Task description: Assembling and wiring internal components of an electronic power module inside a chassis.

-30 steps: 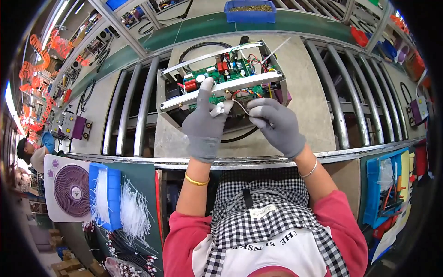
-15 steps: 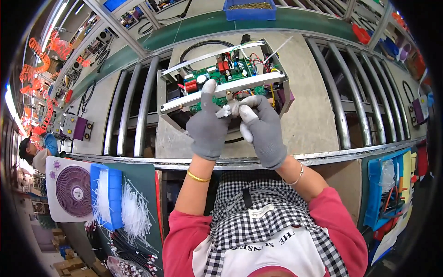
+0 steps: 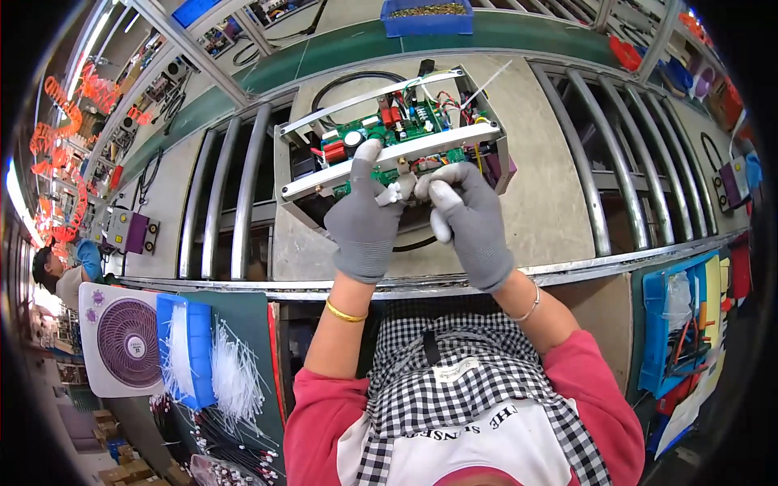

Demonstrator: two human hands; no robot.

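Observation:
An open metal-framed device (image 3: 324, 179) with a green circuit board (image 3: 375, 134) rests before me, tilted slightly in view. My left hand (image 3: 362, 223), in a grey glove with pale fingertips, is at its near side. One finger lies over the near metal bar, while the others close around a small white plastic connector (image 3: 392, 193). Close beside it, my gloved right hand (image 3: 472, 228) has thumb and forefinger pinched together just below the bar. Whatever sits between those fingertips is too small to make out. Coloured wires (image 3: 444, 156) run inside the frame behind the fingers.
Metal rollers (image 3: 593, 162) flank the board under the device. A black cable (image 3: 356, 75) loops behind it. At lower left are a purple fan (image 3: 130, 343), a blue bin (image 3: 199, 348) and white cable ties (image 3: 235, 377). A blue tool tray (image 3: 653, 344) sits at right.
My right hand has shifted slightly right, its pinched fingertips drawing a little away from the connector. My left hand has stayed nearly in place against the frame. The whole view has shifted slightly.

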